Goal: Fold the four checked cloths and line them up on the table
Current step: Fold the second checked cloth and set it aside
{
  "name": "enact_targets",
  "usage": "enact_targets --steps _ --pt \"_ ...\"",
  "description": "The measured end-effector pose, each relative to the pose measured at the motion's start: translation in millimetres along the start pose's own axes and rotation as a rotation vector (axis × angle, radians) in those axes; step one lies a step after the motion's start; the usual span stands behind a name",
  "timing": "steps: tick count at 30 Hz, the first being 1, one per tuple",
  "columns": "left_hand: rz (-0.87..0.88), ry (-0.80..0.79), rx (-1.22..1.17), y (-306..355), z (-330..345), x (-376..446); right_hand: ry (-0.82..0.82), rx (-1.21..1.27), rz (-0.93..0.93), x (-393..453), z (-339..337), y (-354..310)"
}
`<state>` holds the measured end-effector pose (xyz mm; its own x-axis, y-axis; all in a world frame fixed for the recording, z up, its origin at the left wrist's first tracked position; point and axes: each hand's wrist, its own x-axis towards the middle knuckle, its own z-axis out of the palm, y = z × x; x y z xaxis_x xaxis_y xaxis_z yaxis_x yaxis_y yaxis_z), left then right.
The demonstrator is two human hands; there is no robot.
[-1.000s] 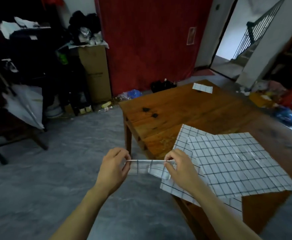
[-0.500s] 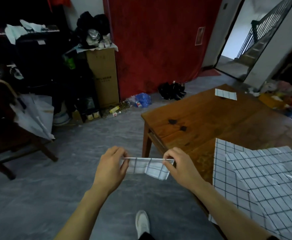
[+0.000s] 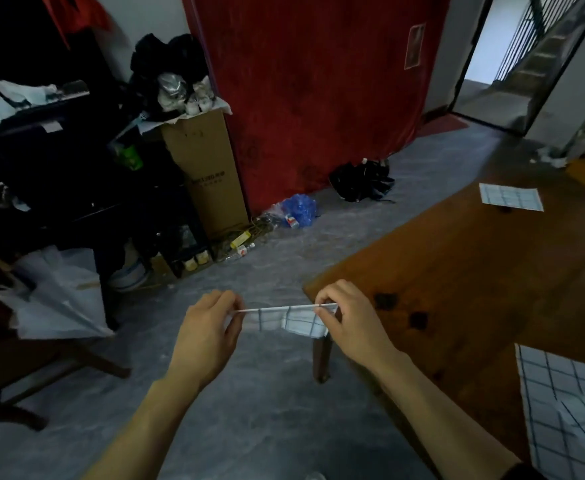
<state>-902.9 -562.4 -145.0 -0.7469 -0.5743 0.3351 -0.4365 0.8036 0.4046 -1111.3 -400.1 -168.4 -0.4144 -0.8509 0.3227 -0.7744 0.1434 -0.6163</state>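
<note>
A folded checked cloth (image 3: 284, 318) hangs in the air just off the near left corner of the wooden table (image 3: 474, 271). My left hand (image 3: 208, 337) pinches its left top corner and my right hand (image 3: 349, 323) pinches its right top corner, so its top edge is stretched taut. Another folded checked cloth (image 3: 511, 197) lies flat on the table's far side. Unfolded checked cloths (image 3: 568, 410) lie spread on the table at the lower right, cut off by the frame edge.
Grey floor lies under my hands. To the left stand a tall cardboard box (image 3: 208, 174), dark furniture and a white umbrella (image 3: 55, 299). A red curtain (image 3: 318, 81) hangs behind, with a blue bag (image 3: 298, 209) and a black bag (image 3: 363, 181) on the floor. An open doorway (image 3: 512, 57) is at the back right.
My view has swung left and along the table's edge, so the spread cloths slid to the lower right. Both hands keep pinching the folded cloth, now off the table's corner.
</note>
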Motion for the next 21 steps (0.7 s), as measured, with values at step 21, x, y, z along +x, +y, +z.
enact_targets --steps 21 --pt "0.254 -0.140 -0.224 -183.8 82.6 326.3 0.124 -0.305 0.294 276.5 65.2 73.7"
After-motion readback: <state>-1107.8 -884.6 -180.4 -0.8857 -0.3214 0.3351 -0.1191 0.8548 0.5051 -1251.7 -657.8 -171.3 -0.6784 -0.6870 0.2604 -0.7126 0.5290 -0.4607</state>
